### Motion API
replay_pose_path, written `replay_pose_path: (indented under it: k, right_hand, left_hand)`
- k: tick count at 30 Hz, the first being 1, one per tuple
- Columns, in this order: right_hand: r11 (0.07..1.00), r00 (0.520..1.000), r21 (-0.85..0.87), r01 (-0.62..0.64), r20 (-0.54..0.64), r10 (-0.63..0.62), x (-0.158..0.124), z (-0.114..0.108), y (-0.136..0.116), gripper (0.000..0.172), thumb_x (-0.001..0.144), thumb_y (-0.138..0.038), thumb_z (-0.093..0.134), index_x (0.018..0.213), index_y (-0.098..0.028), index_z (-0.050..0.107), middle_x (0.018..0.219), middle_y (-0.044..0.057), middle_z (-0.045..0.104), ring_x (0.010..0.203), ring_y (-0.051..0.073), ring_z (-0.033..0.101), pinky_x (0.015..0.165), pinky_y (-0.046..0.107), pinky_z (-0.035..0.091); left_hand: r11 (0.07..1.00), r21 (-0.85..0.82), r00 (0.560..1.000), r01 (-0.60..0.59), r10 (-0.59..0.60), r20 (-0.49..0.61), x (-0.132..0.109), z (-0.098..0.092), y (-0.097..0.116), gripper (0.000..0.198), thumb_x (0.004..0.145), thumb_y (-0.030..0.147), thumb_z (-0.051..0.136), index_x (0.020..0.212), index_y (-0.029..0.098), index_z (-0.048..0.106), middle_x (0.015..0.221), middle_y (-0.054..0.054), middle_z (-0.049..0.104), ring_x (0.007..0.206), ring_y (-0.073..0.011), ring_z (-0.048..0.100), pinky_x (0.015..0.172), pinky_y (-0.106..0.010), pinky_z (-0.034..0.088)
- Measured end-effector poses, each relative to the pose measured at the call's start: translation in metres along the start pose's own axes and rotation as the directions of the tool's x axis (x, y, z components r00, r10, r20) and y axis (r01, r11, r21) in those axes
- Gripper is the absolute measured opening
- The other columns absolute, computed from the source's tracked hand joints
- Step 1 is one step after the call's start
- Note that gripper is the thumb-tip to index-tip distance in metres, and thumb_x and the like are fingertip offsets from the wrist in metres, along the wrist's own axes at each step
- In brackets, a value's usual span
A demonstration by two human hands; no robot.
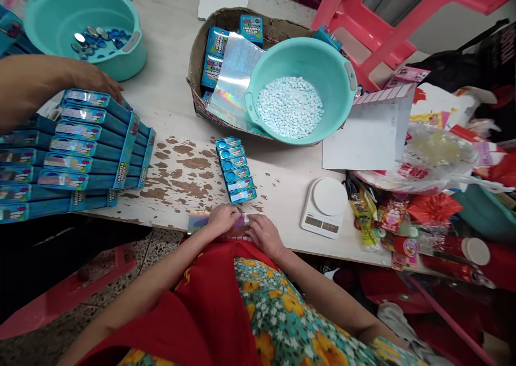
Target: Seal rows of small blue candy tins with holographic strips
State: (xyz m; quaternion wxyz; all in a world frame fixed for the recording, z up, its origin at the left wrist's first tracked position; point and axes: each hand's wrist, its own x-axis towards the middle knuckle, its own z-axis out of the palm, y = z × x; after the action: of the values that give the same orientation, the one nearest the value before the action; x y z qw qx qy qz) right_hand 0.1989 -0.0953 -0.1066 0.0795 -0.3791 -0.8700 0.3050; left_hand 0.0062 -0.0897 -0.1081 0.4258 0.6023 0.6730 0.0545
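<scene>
At the table's front edge, a shiny holographic sheet lies under my two hands. My left hand has its fingers closed together on the sheet's middle. My right hand pinches at its right part with bent fingers; the fingertips are partly hidden. Just beyond them stands a short row of blue candy tins with round recesses on top. Shiny strips lie across the nearest tins, while the farther ones show no such strip.
Another person's hand touches stacked blue boxes at left. Behind are a teal tub of lids, a cardboard box, and a teal tub of pale candies. A white scale and packaged sweets stand right.
</scene>
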Motion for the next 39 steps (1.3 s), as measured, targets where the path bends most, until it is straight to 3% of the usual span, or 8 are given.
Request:
replay_pose_path:
  k: [5,9,12,16,21,26,34,39]
  right_hand:
    - [0.91,0.957,0.339,-0.238,-0.081,0.28,0.01,-0.041,-0.025,0.013,0.087,-0.027,0.052,0.078,-0.02,0.059,0.072,0.002,0.061,0.068,0.015,0.055,0.066,0.029,0.046]
    - [0.747,0.922,0.603,-0.281,-0.047,0.384,0.023,-0.073,-0.043,0.014,0.083,-0.033,0.057,0.077,-0.02,0.058,0.07,-0.001,0.06,0.065,0.014,0.054,0.064,0.027,0.045]
    - [0.654,0.918,0.703,-0.28,-0.005,0.397,0.035,-0.081,-0.05,0.015,0.081,-0.034,0.06,0.075,-0.02,0.057,0.069,-0.001,0.06,0.064,0.014,0.054,0.063,0.027,0.045]
    - [0.736,0.857,0.624,-0.264,-0.198,0.476,0.064,-0.07,-0.051,0.013,0.08,-0.033,0.06,0.075,-0.02,0.059,0.081,0.002,0.061,0.077,0.017,0.056,0.073,0.031,0.046]
    - [0.871,0.739,0.423,-0.25,-0.498,0.454,0.121,-0.044,-0.043,0.012,0.078,-0.032,0.061,0.075,-0.02,0.062,0.114,0.009,0.05,0.112,0.023,0.044,0.095,0.039,0.037]
    - [0.851,0.714,0.415,-0.323,-0.483,0.507,0.155,-0.025,-0.026,0.01,0.077,-0.027,0.059,0.071,-0.019,0.058,0.109,0.009,0.048,0.105,0.022,0.046,0.092,0.037,0.039]
    - [0.801,0.704,0.459,-0.384,-0.416,0.576,0.156,-0.027,-0.016,0.016,0.07,-0.026,0.059,0.08,-0.021,0.048,0.088,0.002,0.055,0.082,0.018,0.05,0.077,0.032,0.042]
    - [0.796,0.707,0.45,-0.404,-0.399,0.584,0.159,-0.027,-0.012,0.019,0.069,-0.03,0.059,0.083,-0.021,0.049,0.086,0.001,0.058,0.078,0.018,0.052,0.073,0.031,0.041]
  left_hand:
    - [0.978,-0.179,0.994,-0.105,0.109,0.017,-0.01,-0.009,0.0,0.029,0.086,0.032,0.042,0.089,0.02,0.068,0.099,-0.009,0.068,0.096,-0.0237,0.058,0.089,-0.037,0.039]
    - [0.767,-0.61,0.957,-0.201,0.287,0.045,-0.03,-0.03,0.015,0.039,0.085,0.037,0.047,0.12,0.021,0.055,0.123,-0.007,0.058,0.111,-0.0206,0.052,0.095,-0.032,0.039]
    - [0.699,-0.698,0.957,-0.151,0.28,0.073,-0.038,-0.04,0.027,0.026,0.081,0.037,0.054,0.095,0.018,0.063,0.094,-0.004,0.066,0.089,-0.0177,0.059,0.08,-0.027,0.046]
    - [0.712,-0.702,0.981,-0.021,0.152,0.124,-0.03,-0.056,0.027,0.03,0.084,0.04,0.046,0.069,0.016,0.053,0.06,0.001,0.056,0.056,-0.011,0.054,0.056,-0.022,0.043]
    - [0.77,-0.634,0.996,-0.071,0.024,-0.082,0.004,-0.092,0.008,0.02,0.083,0.032,0.046,0.099,0.02,0.045,0.056,0.007,0.05,0.044,-0.0087,0.046,0.046,-0.019,0.037]
    - [0.794,-0.598,0.989,-0.109,0.025,-0.147,0.036,-0.099,-0.01,0.016,0.079,0.022,0.044,0.095,0.02,0.039,0.055,0.008,0.049,0.046,-0.0086,0.046,0.047,-0.018,0.036]
    - [0.55,-0.835,1.0,-0.009,-0.012,-0.018,0.047,-0.089,-0.022,0.025,0.077,0.028,0.053,0.093,0.021,0.035,0.057,0.007,0.053,0.046,-0.0081,0.05,0.044,-0.017,0.035]
    - [0.711,-0.703,0.985,-0.016,-0.111,-0.135,0.051,-0.071,-0.019,0.02,0.081,0.026,0.05,0.095,0.02,0.038,0.059,0.004,0.054,0.051,-0.0125,0.053,0.051,-0.022,0.039]
